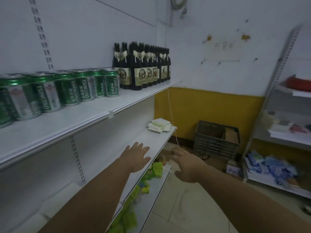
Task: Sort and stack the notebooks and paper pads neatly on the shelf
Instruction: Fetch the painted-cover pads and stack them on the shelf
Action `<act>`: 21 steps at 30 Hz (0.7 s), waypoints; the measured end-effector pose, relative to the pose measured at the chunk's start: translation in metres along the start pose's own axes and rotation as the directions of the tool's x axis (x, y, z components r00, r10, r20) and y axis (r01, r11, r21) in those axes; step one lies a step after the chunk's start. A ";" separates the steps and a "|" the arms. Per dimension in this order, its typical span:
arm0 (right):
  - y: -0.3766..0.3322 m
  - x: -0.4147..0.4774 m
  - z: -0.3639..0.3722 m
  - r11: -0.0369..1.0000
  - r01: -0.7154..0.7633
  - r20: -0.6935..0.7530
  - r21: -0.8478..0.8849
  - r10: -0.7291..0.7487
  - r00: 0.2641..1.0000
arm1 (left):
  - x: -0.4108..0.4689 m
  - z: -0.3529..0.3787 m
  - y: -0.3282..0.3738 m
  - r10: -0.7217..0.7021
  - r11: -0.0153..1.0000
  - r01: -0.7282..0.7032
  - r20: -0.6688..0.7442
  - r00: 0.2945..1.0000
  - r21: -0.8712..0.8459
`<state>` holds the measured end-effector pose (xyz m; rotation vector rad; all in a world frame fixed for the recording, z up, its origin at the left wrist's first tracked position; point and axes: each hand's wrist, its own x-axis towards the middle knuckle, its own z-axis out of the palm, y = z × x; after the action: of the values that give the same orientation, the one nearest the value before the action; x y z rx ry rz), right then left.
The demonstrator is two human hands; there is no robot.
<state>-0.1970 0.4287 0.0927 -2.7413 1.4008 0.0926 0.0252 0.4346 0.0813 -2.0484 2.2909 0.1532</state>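
While my left hand (136,157) spreads wide over the white metal shelf (151,140) — right hand (185,163) loose, empty — white paper pads (159,125) lie at its end, green cans (87,88) above.

Green cans (84,86) stand beside dark bottles (143,68). A grey crate (215,140) sits on the floor (185,207) against the yellow wall (210,106).
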 end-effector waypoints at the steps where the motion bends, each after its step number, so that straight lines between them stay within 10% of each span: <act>1: 0.016 0.013 0.002 1.000 -0.011 -0.002 0.013 0.011 1.000 | 0.020 -0.001 0.002 -0.001 1.000 0.001 0.006 1.000 0.011; 21: 0.315 0.282 0.026 0.975 0.214 0.024 0.060 -0.216 0.976 | 0.376 0.036 0.048 -0.265 0.964 0.265 0.032 0.964 -0.009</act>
<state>-0.2880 0.0195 0.0350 -2.8104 1.0735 0.0814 -0.0650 0.0731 0.0042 -2.3153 1.9775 0.1825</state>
